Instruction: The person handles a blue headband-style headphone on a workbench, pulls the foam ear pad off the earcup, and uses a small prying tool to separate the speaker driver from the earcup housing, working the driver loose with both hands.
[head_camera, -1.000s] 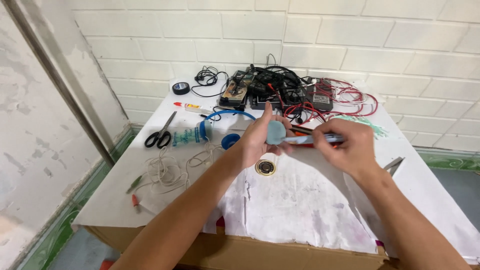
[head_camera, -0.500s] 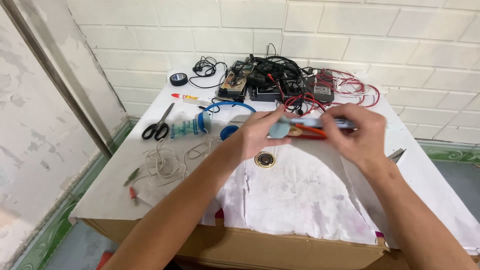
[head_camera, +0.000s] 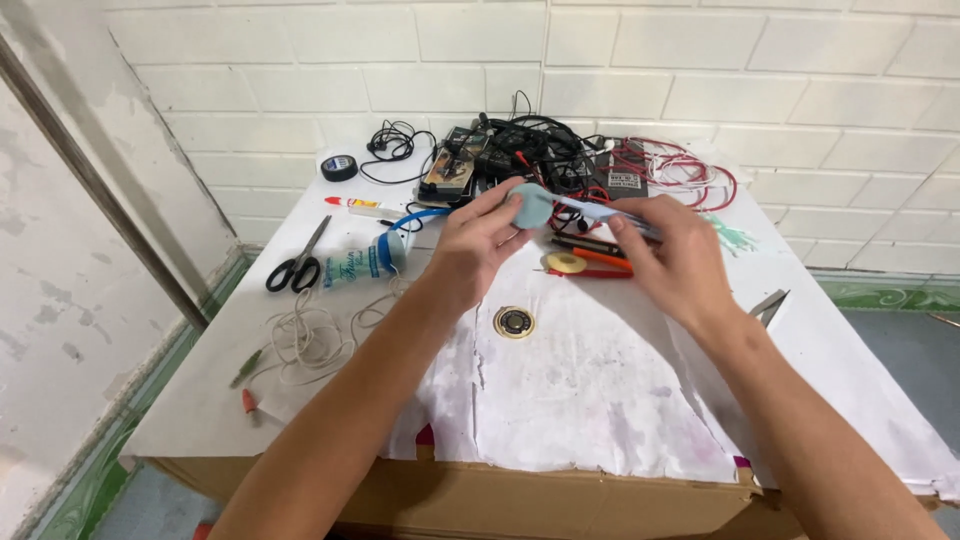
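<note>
Two hands hold a pale blue headset above the cluttered worktop (head_camera: 600, 400).

The left hand (head_camera: 470, 250) grips the round ear pad (head_camera: 532, 205) with closed fingers; the right hand (head_camera: 680, 255) pinches what looks like the headset's band (head_camera: 600, 210). Below them a small round speaker (head_camera: 514, 322) lies on the worktop, scissors (head_camera: 298, 262) to the left, tangled cables (head_camera: 540, 150) far behind.

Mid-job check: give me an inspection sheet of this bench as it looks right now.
Surface: table under stained white paper, cardboard front edge.
Job's things: pale blue headset piece held above the table by both hands.
Clutter: scissors, round speaker disc, black tape roll, pliers.
Grippers: left hand pinches the round pad; right hand grips the band.
Cables: black and red wire tangle; white cord.
Surroundings: white brick wall.
</note>
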